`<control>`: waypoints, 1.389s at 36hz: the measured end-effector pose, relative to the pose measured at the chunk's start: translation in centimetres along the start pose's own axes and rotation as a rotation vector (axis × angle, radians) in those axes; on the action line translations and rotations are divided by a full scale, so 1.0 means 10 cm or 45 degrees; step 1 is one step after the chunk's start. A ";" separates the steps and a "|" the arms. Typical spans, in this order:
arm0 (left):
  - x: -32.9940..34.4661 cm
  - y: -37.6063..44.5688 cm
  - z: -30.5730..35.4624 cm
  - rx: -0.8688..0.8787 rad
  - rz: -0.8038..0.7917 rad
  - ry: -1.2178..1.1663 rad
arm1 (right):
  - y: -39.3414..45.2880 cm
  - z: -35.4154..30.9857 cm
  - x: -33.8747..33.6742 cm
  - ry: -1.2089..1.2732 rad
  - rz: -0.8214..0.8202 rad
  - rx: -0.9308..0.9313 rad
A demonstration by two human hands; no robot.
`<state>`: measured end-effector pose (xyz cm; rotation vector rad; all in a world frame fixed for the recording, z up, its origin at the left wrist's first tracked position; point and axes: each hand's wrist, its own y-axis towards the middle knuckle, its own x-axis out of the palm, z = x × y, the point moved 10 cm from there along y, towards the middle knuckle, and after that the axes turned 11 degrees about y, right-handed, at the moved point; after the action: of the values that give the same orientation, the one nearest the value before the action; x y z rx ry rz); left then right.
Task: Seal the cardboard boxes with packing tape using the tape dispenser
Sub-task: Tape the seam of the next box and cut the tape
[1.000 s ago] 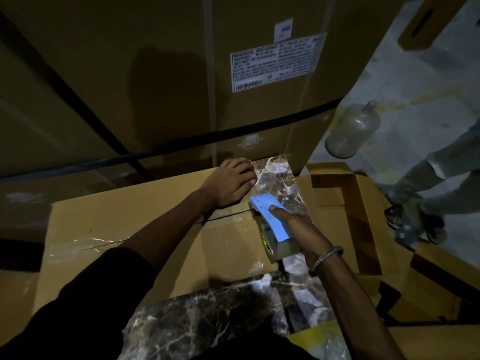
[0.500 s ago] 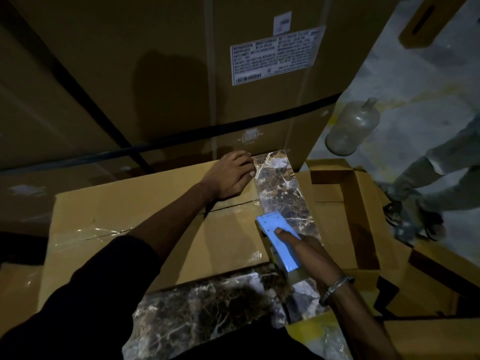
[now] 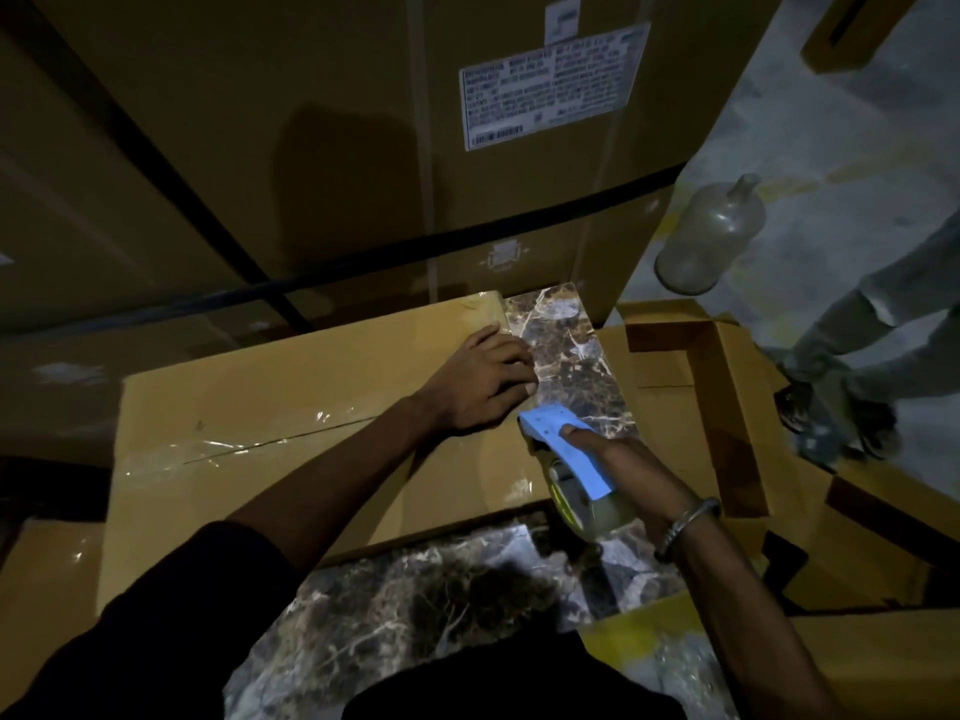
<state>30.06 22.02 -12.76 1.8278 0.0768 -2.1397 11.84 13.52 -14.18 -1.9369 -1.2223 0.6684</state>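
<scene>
Cardboard box, lying flat at the centre of the view, already carries a glossy strip of clear tape along its top seam, running from about nine o'clock toward the middle. The left hand lies palm-down with relaxed fingers on the box's right end, holding the flaps flat. The right hand, at about four o'clock from it, grips the blue tape dispenser at the box's right edge. By my reading the top seam is nearly done; the end wrap remains, as does the open box at three o'clock. Dim light hides whether tape reaches the edge, and the dispenser's blade is covered.
</scene>
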 end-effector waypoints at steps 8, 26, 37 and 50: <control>0.03 0.01 -0.02 0.003 0.011 0.007 | -0.30 0.35 0.03 0.020 -0.034 0.120; -0.01 -0.01 0.06 0.040 0.042 0.051 | -0.74 0.61 0.05 0.071 -0.110 -0.053; -0.05 -0.02 0.13 -0.011 0.036 0.112 | -0.87 0.86 0.02 0.119 -0.042 -0.098; 0.17 -0.42 1.09 0.128 -0.039 -0.151 | -0.63 1.21 0.13 0.302 0.170 -0.096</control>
<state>18.27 22.97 -13.14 1.7586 -0.0310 -2.3072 0.00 20.18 -16.31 -2.1064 -0.9909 0.4484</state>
